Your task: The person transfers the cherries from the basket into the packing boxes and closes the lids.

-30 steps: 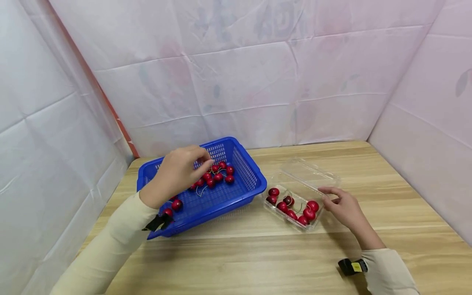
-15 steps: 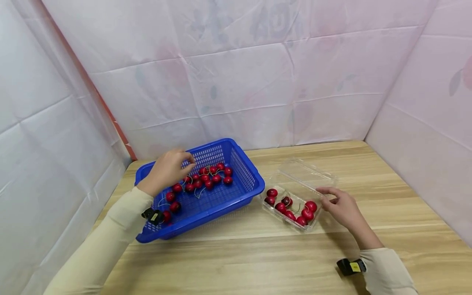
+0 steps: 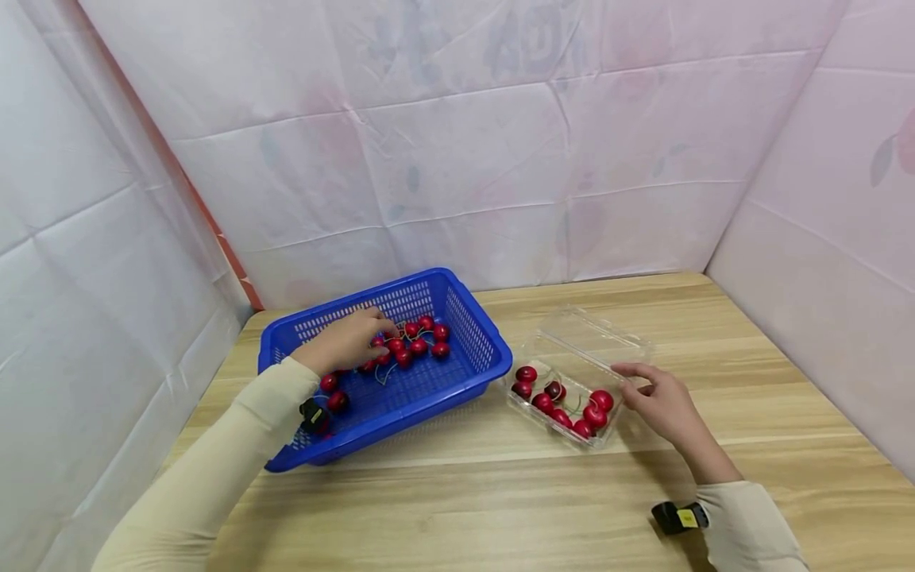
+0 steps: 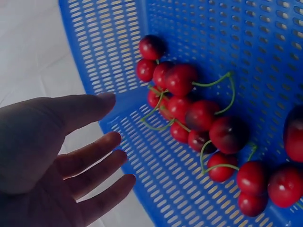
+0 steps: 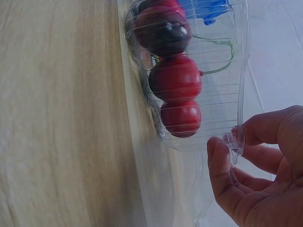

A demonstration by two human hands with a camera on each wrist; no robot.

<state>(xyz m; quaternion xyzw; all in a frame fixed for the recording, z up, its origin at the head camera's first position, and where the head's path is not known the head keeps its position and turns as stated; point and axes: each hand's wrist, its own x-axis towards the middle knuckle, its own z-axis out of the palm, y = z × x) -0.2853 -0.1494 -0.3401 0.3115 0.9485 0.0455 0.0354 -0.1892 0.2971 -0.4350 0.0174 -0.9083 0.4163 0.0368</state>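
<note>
My left hand [image 3: 349,340] reaches into a blue plastic basket [image 3: 429,389], its fingertips close over a row of red cherries [image 3: 403,359] with green stems. In the left wrist view that hand [image 4: 35,156] has its thumb and fingers apart with nothing between them, beside the cherries [image 4: 201,115]. On the right, my right hand [image 3: 668,405] pinches the rim corner of a clear plastic clamshell box [image 5: 218,123] between thumb and fingers. Several cherries [image 3: 595,416] lie in the box, and its lid [image 3: 600,334] is folded back.
Both containers stand on a wood-grain table [image 3: 457,508], basket at left, box at right, with a narrow gap between. A pale printed cloth [image 3: 465,159] hangs behind and along both sides. Dark wrist cameras sit on both sleeves.
My left hand first drew back left above the basket, then came down and right towards the cherries. My right hand keeps its grip on the box rim.
</note>
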